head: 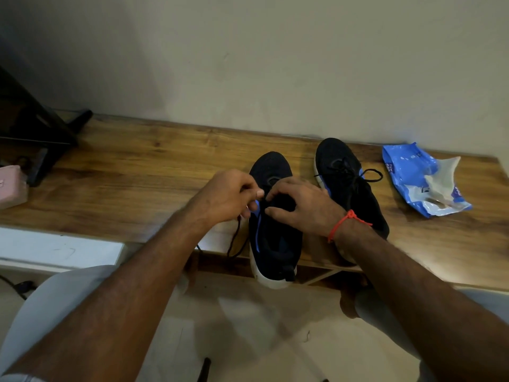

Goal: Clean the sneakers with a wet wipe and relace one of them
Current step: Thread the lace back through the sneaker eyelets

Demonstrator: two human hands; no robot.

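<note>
A worktop (137,161) runs along the wall, and two sneakers stand on it side by side, toes toward the wall. The near sneaker (275,244) lies left of the far sneaker (347,183), with its heel overhanging the worktop's front edge. Both hands meet over the near sneaker's lacing: the left hand (228,197) at its left side, the right hand (303,205) on top of it, between the two shoes. A lace (235,238) hangs from the left hand down past the front edge. Right of the far sneaker lies a wipes pack (421,180). At the worktop's far left end sits a small box (11,186), with a stand (41,133) behind it.
</note>
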